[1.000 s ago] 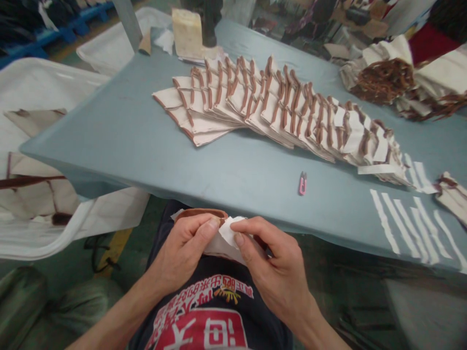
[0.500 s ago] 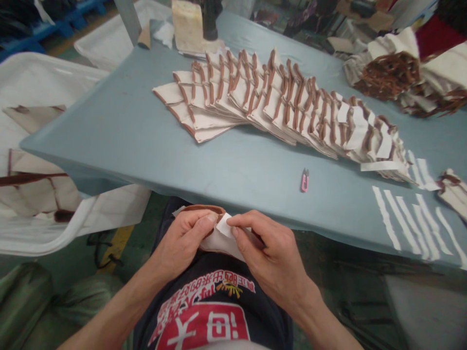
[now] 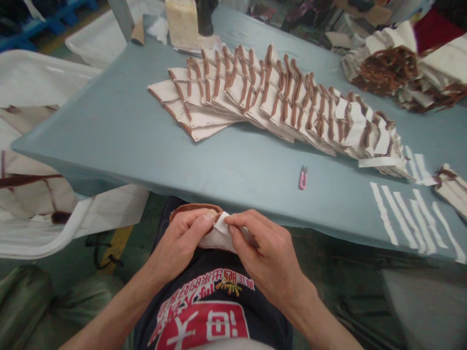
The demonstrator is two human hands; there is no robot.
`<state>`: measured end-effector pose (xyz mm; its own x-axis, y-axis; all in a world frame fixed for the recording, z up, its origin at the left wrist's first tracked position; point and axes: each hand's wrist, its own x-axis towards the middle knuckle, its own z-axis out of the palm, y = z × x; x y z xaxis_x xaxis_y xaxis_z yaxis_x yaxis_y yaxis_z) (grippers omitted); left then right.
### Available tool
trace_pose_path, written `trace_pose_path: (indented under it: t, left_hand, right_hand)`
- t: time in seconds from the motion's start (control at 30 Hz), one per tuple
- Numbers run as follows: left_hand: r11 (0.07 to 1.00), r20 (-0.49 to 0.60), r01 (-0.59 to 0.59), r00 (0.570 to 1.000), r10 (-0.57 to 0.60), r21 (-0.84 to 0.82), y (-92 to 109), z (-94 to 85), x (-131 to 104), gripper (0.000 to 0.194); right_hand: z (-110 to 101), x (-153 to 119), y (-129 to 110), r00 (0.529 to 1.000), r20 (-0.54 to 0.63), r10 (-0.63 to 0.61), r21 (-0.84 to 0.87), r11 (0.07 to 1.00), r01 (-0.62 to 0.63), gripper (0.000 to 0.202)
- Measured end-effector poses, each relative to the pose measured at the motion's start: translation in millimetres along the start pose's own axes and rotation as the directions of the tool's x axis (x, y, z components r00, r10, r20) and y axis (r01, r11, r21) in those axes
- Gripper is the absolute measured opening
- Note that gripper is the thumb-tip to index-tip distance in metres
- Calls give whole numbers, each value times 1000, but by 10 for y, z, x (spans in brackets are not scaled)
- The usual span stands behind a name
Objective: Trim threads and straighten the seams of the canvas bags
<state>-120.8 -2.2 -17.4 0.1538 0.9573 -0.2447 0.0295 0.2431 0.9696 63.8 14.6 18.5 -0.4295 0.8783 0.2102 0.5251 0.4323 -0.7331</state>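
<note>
At my lap, just off the table's front edge, my left hand [image 3: 188,232] is closed on a cream fabric piece [image 3: 215,241] with a brown trimmed edge. Its thumb presses down near that brown edge. My right hand [image 3: 260,243] pinches a small white strip [image 3: 221,222] between thumb and forefinger, against the fabric beside my left thumb. My right palm and curled fingers hide part of the fabric. Pink thread snips [image 3: 303,178] lie on the table beyond my hands.
A fanned row of cream, brown-edged fabric pieces [image 3: 233,97] crosses the blue table [image 3: 120,131]. Several loose white strips [image 3: 403,218] lie at the right. More bundled pieces [image 3: 386,68] sit at the back right. White bins [image 3: 83,218] with fabric stand at the left.
The view has shifted slightly, so the table's things sit a little further left and up. Both hands keep their grip; the white strip's end has moved slightly between them.
</note>
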Motion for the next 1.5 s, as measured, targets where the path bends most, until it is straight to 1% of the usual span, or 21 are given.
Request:
trace_pose_path:
  t: [0.07, 0.13, 0.3, 0.43, 0.5, 0.57, 0.7, 0.83, 0.87, 0.93, 1.0, 1.03, 1.07, 1.1, 1.17, 1.2, 1.23, 1.3, 1.37, 1.43, 1.5]
  left_hand:
    - [999, 17, 19, 1000, -18, -35, 25, 11, 1, 34]
    - [999, -7, 35, 999, -35, -34, 53, 36, 3, 29]
    - [994, -168, -14, 985, 31, 104, 51, 111, 3, 26]
    - [981, -281, -61, 953, 113, 185, 31, 108, 2, 22]
    - [971, -315, -72, 938, 143, 227, 46, 80, 7, 21]
    - [966, -324, -74, 933, 154, 247, 71, 44, 12, 19]
    - [984, -326, -42, 940, 98, 176, 109, -10, 7, 19]
    - [994, -252, 12, 968, 15, 107, 130, -22, -26, 22]
    - [994, -231, 20, 973, 4, 103, 141, -25, -34, 23]
    - [993, -202, 20, 979, 3, 112, 180, -41, -49, 24]
    - [989, -172, -2, 985, 28, 146, 238, -75, -58, 24]
    - [985, -155, -20, 987, 47, 173, 271, -96, -61, 24]
    - [978, -135, -41, 988, 70, 207, 304, -117, -63, 24]
    - [968, -114, -61, 989, 91, 243, 337, -136, -65, 24]
    - [949, -77, -93, 990, 121, 302, 398, -157, -66, 25]
    - [940, -59, -105, 990, 131, 324, 426, -160, -65, 25]
    - [934, -40, -116, 990, 138, 338, 453, -158, -63, 24]
    - [930, 4, -136, 990, 144, 341, 504, -150, -64, 23]
    - [938, 42, -145, 989, 139, 315, 547, -151, -74, 22]
    - [946, 68, -144, 989, 130, 290, 580, -166, -94, 21]
    - [945, 89, -143, 988, 122, 296, 600, -191, -119, 21]
  right_hand:
    - [6, 1, 2, 1000, -4, -5, -9, 1000, 5, 18]
    - [24, 4, 8, 1000, -8, -5, -11, 1000, 5, 20]
    - [75, -3, 7, 1000, -4, 5, -29, 1000, -5, 22]
    - [2, -68, -18, 992, 34, 125, -178, 977, -117, 31]
    - [-75, -124, -19, 971, 103, 215, -189, 963, -193, 25]
    - [-144, -191, -5, 935, 184, 302, -116, 952, -284, 18]
    - [-144, -345, 57, 842, 308, 443, 90, 867, -489, 47]
    - [7, -574, 143, 804, 371, 464, 201, 805, -557, 59]
    - [23, -651, 169, 809, 379, 450, 202, 813, -547, 60]
    - [-30, -807, 226, 851, 353, 389, 146, 875, -461, 56]
    - [-212, -914, 287, 921, 280, 272, 52, 953, -298, 37]
    - [-339, -929, 313, 942, 257, 214, 36, 972, -230, 27]
    - [-473, -908, 330, 952, 234, 196, 15, 979, -205, 19]
    - [-601, -851, 336, 953, 214, 213, -87, 976, -198, 18]
    - [-779, -637, 310, 988, 28, 155, -183, 972, -147, 21]
    - [-811, -493, 282, 993, -7, 118, -162, 980, -118, 23]
    - [-800, -336, 248, 997, 1, 72, -111, 991, -71, 25]
    - [-675, -24, 181, 993, 51, -107, 44, 993, 105, 39]
    - [-485, 231, 136, 951, 101, -292, 196, 943, 269, 45]
    - [-320, 395, 120, 915, 149, -376, 288, 901, 324, 38]
    - [-233, 482, 129, 894, 171, -414, 326, 880, 345, 28]
